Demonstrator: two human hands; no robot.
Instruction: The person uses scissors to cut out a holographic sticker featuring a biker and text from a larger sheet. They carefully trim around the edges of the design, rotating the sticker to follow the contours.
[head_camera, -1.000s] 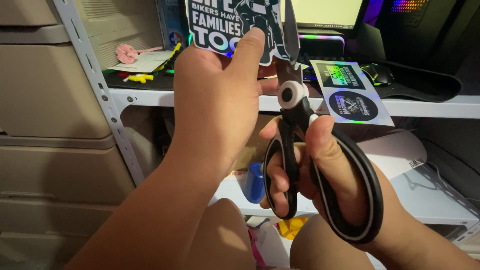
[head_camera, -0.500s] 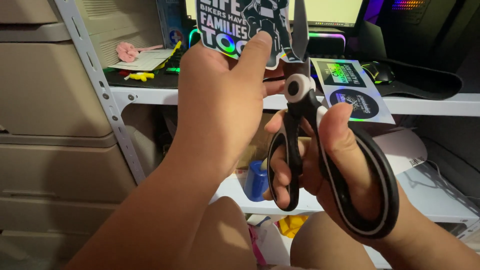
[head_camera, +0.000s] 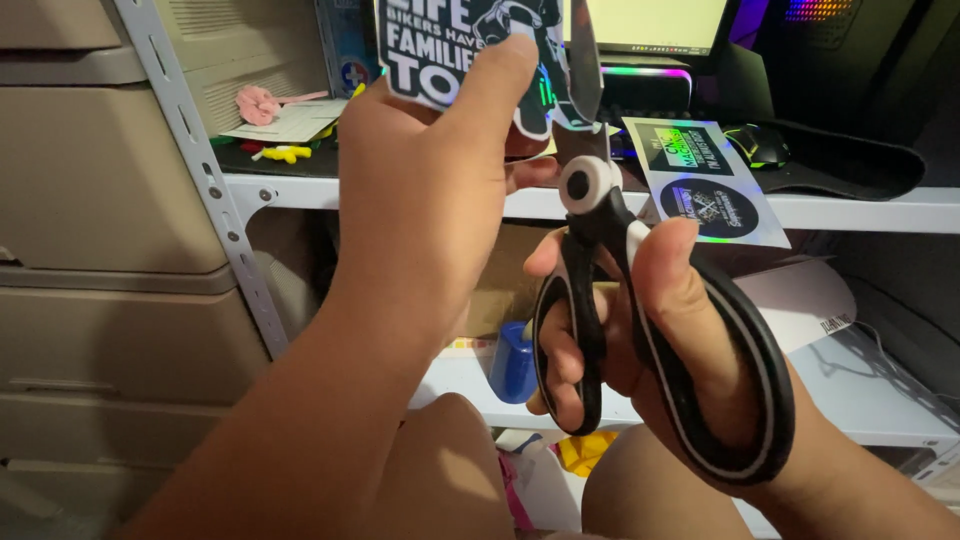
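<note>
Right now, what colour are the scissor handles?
Black with white trim, on the scissors; head view.

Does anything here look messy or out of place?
Slightly: a sheet of stickers hangs over the front edge of the white shelf, lying askew. Otherwise nothing stands out; the left hand holds a sticker at the scissors in the right hand.

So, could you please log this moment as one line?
left hand: holds black sticker | right hand: holds scissors | blades at sticker's edge | shelf behind
</note>
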